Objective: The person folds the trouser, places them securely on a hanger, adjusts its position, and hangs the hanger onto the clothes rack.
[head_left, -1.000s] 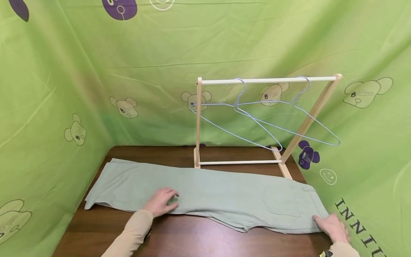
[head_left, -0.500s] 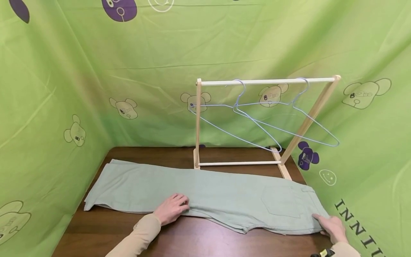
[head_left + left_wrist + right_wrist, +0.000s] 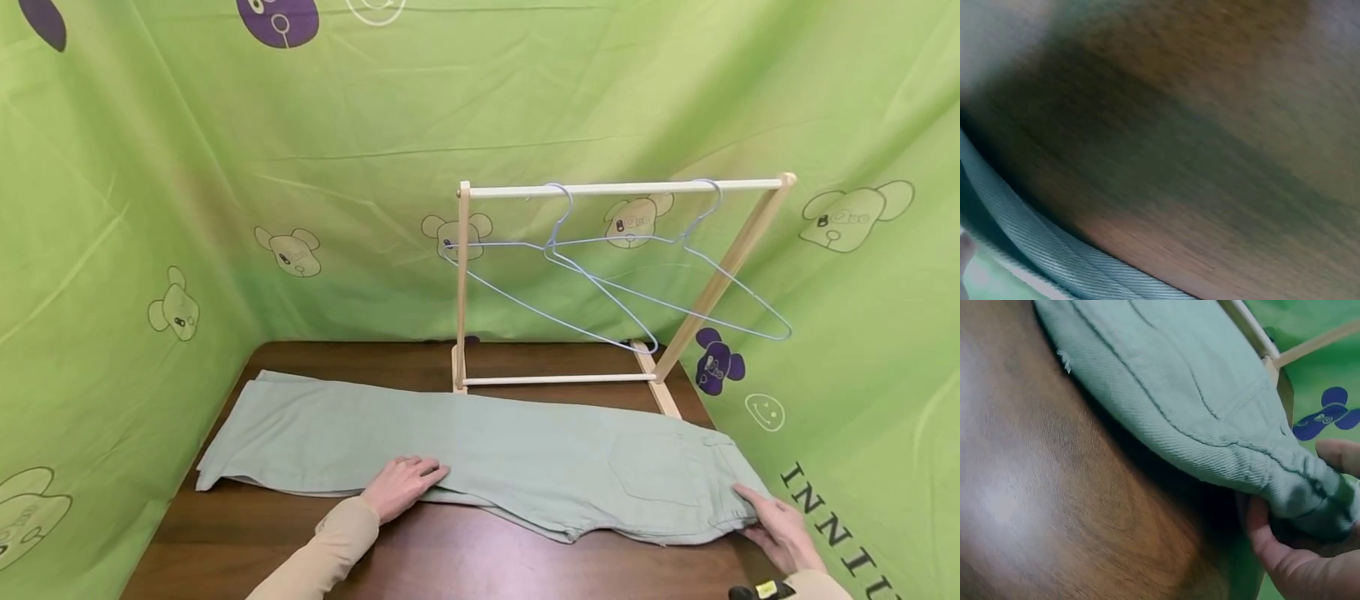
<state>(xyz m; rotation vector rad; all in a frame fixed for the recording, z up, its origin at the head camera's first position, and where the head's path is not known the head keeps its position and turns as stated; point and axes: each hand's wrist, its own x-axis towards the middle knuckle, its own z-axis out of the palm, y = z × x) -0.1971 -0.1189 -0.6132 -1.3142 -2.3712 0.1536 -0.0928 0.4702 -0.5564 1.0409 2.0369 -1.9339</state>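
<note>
A pair of pale green trousers (image 3: 525, 442) lies folded lengthwise along the table, its waist end at the right and leg hems at the left. My left hand (image 3: 405, 486) grips the near edge around the middle, fingers on top and thumb out of sight. In the left wrist view, the layered trouser edge (image 3: 1054, 247) shows at lower left, with only a sliver of a finger. At the waistband, my right hand (image 3: 780, 529) pinches the near corner. The right wrist view shows the right hand (image 3: 1300, 562) with a finger and thumb on either side of the bunched, slightly raised waistband.
Behind the trousers stands a wooden garment rack (image 3: 738, 258). Two lilac wire hangers, a left hanger (image 3: 555, 317) and a right hanger (image 3: 738, 283), hang from its bar. Green printed cloth (image 3: 360, 100) surrounds the brown table (image 3: 450, 567) at the back and sides.
My left hand has moved right along the near edge and settled on the cloth. At the waist corner, my right hand has shifted its hold, and the waistband is now bunched and slightly raised.
</note>
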